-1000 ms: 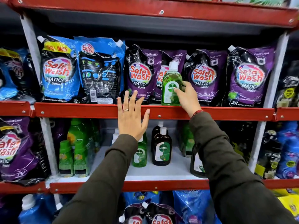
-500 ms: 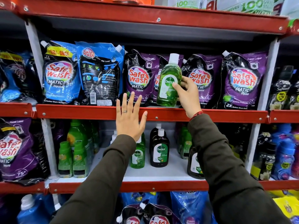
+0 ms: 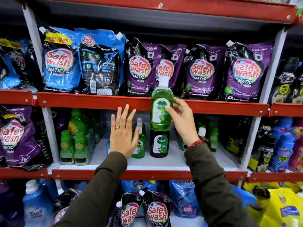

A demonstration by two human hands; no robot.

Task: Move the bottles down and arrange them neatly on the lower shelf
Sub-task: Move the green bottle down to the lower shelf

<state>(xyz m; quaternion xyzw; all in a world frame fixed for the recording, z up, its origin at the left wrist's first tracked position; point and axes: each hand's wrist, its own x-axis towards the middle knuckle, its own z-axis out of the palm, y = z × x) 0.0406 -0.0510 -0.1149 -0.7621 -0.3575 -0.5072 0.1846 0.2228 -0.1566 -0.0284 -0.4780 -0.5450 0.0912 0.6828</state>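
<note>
The right hand [image 3: 182, 122] was wrapped around a green Dettol bottle [image 3: 161, 108], thumb across the label and fingers behind it, holding it upright in the air in front of the red shelf edge [image 3: 91, 100] that divides the pouch row from the bottle row. The bottle's white cap stood against the purple Safewash pouches [image 3: 141, 69] above, and its base hung just over a dark Dettol bottle [image 3: 159, 143] standing on the white lower shelf [image 3: 178, 159]; I could not tell whether the two touched. The left hand [image 3: 123, 136] was spread flat and held nothing, fingers splayed upward, in front of a smaller green bottle [image 3: 139, 145] on that shelf. More green bottles [image 3: 73, 145] were packed at the left end of the lower shelf, with others at the right behind the right wrist.
</note>
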